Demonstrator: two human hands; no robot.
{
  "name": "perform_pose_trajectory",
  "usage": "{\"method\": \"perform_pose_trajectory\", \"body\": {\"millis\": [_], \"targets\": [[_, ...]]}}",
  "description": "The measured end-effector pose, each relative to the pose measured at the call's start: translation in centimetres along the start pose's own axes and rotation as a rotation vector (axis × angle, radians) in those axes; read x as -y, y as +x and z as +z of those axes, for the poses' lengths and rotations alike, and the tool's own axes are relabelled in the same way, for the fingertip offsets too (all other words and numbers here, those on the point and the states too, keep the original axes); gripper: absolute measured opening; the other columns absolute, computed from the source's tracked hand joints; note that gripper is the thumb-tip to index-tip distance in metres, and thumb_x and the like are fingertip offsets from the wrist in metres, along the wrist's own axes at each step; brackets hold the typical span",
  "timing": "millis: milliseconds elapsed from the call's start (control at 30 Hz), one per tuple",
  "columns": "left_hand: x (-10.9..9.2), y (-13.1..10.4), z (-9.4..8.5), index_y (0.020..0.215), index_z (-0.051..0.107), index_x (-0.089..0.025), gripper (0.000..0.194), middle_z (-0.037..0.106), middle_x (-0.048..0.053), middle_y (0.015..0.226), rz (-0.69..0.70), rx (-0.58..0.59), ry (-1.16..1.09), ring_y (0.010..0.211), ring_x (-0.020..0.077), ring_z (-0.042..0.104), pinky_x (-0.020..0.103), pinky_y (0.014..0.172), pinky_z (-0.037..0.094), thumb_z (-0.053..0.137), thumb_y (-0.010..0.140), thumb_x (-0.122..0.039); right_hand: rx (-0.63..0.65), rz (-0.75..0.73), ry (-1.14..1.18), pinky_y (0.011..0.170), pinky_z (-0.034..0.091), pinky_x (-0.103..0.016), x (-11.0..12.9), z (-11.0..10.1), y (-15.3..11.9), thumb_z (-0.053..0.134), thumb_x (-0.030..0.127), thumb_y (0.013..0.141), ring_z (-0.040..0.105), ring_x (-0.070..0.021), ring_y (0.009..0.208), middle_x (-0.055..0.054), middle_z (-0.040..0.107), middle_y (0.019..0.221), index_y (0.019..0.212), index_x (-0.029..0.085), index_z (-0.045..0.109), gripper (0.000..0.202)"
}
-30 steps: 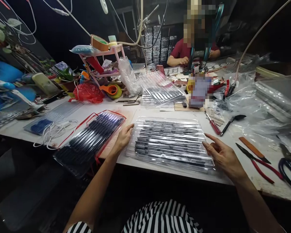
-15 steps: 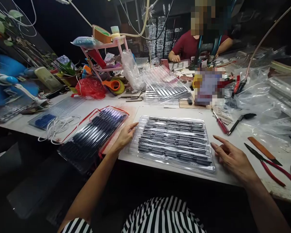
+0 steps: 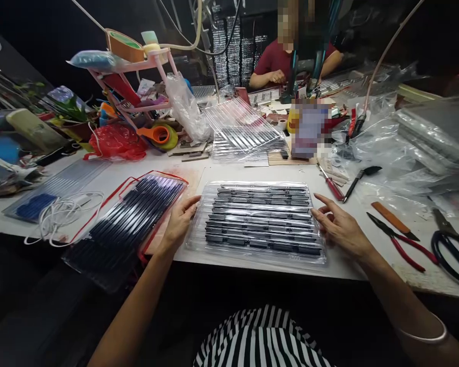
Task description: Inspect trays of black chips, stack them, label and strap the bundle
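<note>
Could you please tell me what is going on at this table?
A person sits at a white table with a clear tray of black strips in front of them. The left hand is at its left edge and the right hand at its right; how firmly they hold it is unclear. More dark strips lie to the left, pliers to the right. Another person sits across.

The left forearm (image 3: 141,295) and the right forearm (image 3: 393,290) reach forward, slanting toward each other. The left hand (image 3: 180,221) points ahead and inward, its fingers close together. The right hand (image 3: 340,227) points inward also, two foremost digits spread apart, the others bent beneath.
</note>
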State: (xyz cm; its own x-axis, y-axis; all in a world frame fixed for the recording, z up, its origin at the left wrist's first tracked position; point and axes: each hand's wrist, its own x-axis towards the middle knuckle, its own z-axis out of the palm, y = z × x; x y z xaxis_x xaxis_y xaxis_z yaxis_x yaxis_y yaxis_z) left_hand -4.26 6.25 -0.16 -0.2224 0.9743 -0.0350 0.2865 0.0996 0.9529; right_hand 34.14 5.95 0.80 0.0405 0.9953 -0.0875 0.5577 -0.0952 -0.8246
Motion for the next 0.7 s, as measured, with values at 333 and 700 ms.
{"method": "perform_pose_trajectory", "body": {"millis": [333, 700], "targets": [[-0.9, -0.3, 0.8, 0.116, 0.061, -0.013, 0.047, 0.059, 0.011, 0.126, 0.039, 0.039, 0.093, 0.119, 0.0245, 0.051, 0.039, 0.102, 0.038, 0.058, 0.077, -0.039, -0.047, 0.063, 0.435, 0.038, 0.037, -0.021, 0.3, 0.6, -0.4, 0.062, 0.051, 0.076, 0.043, -0.0064, 0.047, 0.001, 0.048, 0.082, 0.13, 0.024, 0.048, 0.062], [0.6, 0.6, 0.1, 0.125, 0.055, -0.016, 0.061, 0.057, 0.011, 0.127, 0.013, 0.034, 0.193, 0.114, 0.0265, 0.054, 0.041, 0.102, 0.039, 0.064, 0.071, -0.044, -0.201, -0.16, -0.232, 0.069, 0.046, -0.032, 0.5, 1.3, 0.4, 0.044, 0.033, 0.087, 0.051, -0.0149, 0.065, -0.007, 0.057, 0.089, 0.128, 0.012, 0.051, 0.046]]}}
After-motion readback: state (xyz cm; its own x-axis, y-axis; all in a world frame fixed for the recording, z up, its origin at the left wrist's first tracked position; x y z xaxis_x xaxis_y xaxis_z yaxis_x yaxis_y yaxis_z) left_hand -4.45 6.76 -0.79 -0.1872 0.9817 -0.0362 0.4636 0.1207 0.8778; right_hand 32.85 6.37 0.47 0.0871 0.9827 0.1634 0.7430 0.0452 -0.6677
